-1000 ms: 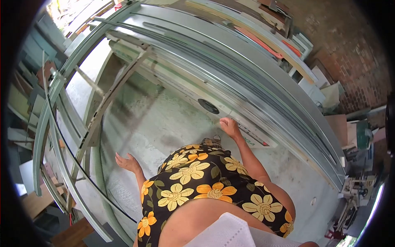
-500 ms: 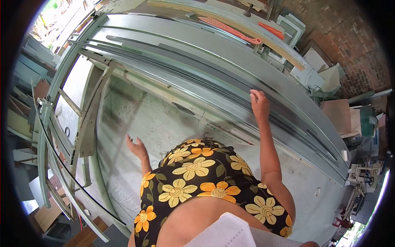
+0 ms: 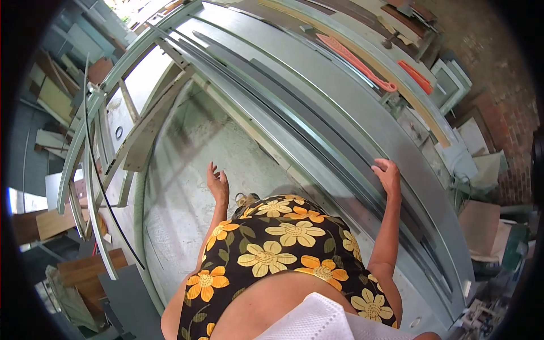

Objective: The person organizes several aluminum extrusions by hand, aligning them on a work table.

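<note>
My left hand (image 3: pixel 217 182) is raised over the concrete floor, fingers apart, with nothing in it. Over the long metal bench (image 3: pixel 351 122) my right hand (image 3: pixel 387 174) hovers with its fingers curled and spread, holding nothing. Several long dark metal strips (image 3: pixel 283 105) lie lengthwise along the bench, just left of my right hand; whether the fingertips touch one I cannot tell.
An orange-pink perforated tool (image 3: pixel 354 59) and a smaller orange item (image 3: pixel 415 76) lie past the bench's far side. At the left stand a metal frame (image 3: pixel 127 102), a black cable (image 3: pixel 93 153) and a pale hose (image 3: pixel 140 226). Boards (image 3: pixel 90 272) are at lower left.
The view has turned, so the bench now runs more steeply. My left hand has risen with its fingers pointing up. My right hand is further along the bench, to the lower right.
</note>
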`<state>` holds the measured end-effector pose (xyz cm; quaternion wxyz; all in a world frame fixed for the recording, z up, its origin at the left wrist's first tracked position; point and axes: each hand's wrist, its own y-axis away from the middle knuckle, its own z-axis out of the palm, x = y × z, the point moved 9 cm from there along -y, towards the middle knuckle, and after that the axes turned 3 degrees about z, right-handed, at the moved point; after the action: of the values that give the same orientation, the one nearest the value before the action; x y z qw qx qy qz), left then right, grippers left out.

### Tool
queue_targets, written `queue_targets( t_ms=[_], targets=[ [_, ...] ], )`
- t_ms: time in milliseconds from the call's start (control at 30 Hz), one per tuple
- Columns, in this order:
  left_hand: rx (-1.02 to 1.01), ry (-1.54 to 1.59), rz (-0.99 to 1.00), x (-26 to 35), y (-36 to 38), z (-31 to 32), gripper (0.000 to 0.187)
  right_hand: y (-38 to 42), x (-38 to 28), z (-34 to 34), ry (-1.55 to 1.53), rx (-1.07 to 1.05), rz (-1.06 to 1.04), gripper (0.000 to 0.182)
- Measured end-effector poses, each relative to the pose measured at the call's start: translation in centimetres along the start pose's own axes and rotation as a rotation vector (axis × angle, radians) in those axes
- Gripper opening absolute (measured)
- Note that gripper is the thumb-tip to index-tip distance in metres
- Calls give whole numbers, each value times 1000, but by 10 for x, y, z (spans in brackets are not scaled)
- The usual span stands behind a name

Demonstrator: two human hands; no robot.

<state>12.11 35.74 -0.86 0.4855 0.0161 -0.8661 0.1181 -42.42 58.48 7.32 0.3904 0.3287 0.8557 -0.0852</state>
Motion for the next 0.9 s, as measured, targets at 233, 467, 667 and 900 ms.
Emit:
queue_targets(
  t_ms=[233,467,667,900],
  targets=[
    [38,-17,-48,-4,13,0,50,-7,2,2,-16,-95,-10,30],
    [34,9,-46,-4,23,2,46,-14,17,7,-94,-95,44,24],
    [37,-31,-92,-12,32,-9,45,11,-37,-8,-18,98,-129,22],
    [31,6,-99,-26,43,-11,42,53,-77,6,250,79,-249,40]
  ],
)
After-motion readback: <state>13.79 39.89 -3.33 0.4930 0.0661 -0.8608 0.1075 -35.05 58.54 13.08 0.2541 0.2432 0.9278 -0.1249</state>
